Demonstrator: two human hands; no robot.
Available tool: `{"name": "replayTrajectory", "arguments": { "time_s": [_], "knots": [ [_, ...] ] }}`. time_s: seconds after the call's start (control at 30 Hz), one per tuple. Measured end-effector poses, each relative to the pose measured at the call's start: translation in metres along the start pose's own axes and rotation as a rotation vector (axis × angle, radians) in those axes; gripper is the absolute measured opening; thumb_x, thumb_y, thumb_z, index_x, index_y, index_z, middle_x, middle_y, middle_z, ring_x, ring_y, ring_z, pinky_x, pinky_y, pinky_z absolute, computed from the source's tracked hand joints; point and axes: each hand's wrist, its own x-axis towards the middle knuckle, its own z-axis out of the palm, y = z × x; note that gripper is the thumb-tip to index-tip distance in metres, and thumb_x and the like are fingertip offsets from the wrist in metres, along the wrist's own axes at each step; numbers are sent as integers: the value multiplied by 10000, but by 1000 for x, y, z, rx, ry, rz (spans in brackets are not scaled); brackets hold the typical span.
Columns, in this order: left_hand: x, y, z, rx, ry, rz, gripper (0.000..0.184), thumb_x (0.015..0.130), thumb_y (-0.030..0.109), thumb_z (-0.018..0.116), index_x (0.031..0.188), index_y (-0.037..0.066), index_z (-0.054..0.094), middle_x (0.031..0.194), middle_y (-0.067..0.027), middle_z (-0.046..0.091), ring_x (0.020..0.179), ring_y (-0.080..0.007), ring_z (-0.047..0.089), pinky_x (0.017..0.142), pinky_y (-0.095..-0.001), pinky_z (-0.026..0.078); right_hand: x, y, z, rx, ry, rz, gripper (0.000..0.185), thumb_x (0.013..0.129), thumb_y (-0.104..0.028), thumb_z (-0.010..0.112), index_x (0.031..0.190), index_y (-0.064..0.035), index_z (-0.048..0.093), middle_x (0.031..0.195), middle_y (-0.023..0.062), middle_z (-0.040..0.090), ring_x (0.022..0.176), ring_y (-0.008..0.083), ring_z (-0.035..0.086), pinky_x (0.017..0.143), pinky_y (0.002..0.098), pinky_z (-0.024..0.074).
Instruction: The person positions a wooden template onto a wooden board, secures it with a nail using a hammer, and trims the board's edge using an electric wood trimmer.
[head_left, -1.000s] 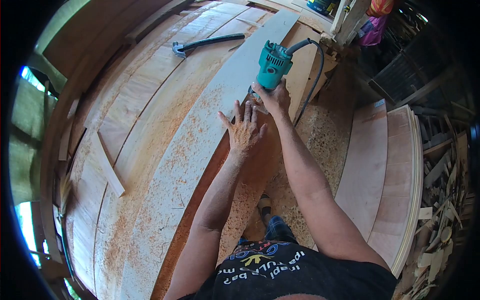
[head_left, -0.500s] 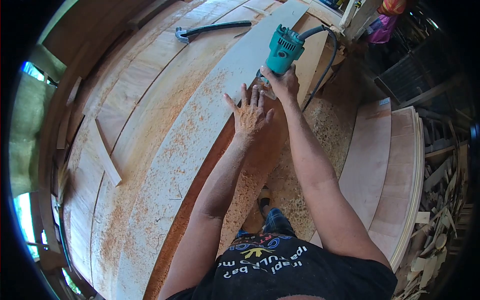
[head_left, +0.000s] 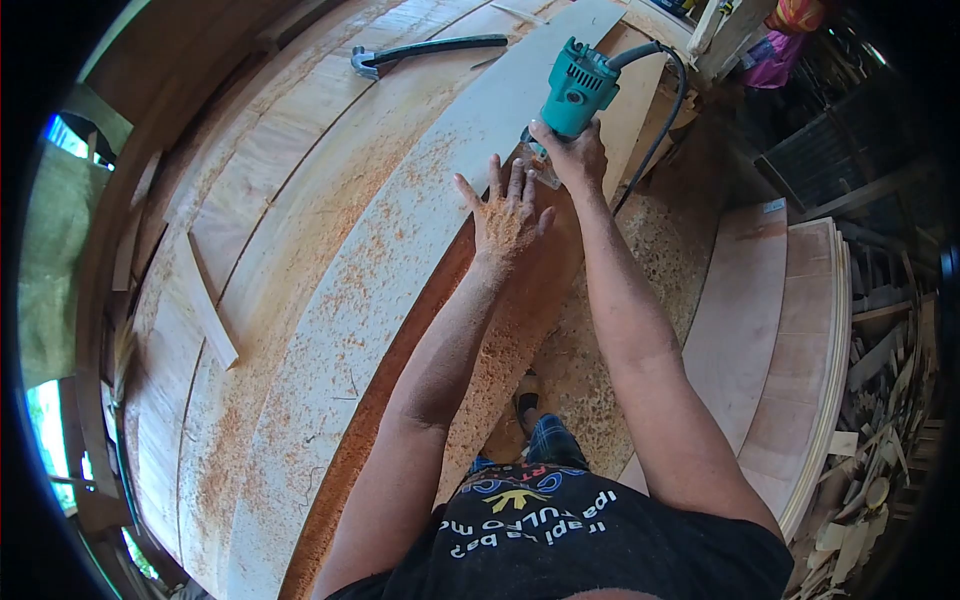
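Observation:
My right hand [head_left: 578, 162] is wrapped round the lower body of a teal trim router [head_left: 581, 88]. The router's clear base sits at the edge of a long curved wooden piece, and its cord leaves from the top. Just to the left, my left hand [head_left: 508, 226] lies with fingers spread on the piece near its edge, apart from the router. Sawdust coats the back of that hand. A long pale board [head_left: 375, 255] strewn with shavings runs beside it. The cutting bit is hidden.
On the planked surface lie a claw hammer [head_left: 430, 53] and a thin wood strip [head_left: 207, 305]. The black cord [head_left: 684, 85] loops down at the right. Curved plywood sheets [head_left: 740, 310] and a heap of wood offcuts [head_left: 865, 510] are at the right.
The router and my right hand have shifted slightly to the right in view. My left hand, still spread, has moved a little the same way. The camera view has shifted slightly too.

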Motion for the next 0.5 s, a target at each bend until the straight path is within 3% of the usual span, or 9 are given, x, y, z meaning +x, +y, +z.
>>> {"name": "replayTrajectory", "arguments": {
  "time_s": [0.5],
  "knots": [
    [22, 6, 10, 6, 4, 2, 705, 951, 610, 451, 1472, 136, 477, 1582, -48, 369, 1520, -354, 134, 1036, -860, -29, 23, 7, -2, 21, -11, 4, 876, 664, -639, 799, 1206, -19, 500, 1072, 190, 689, 987, 387, 685, 865, 518, 530]
  ]
}}
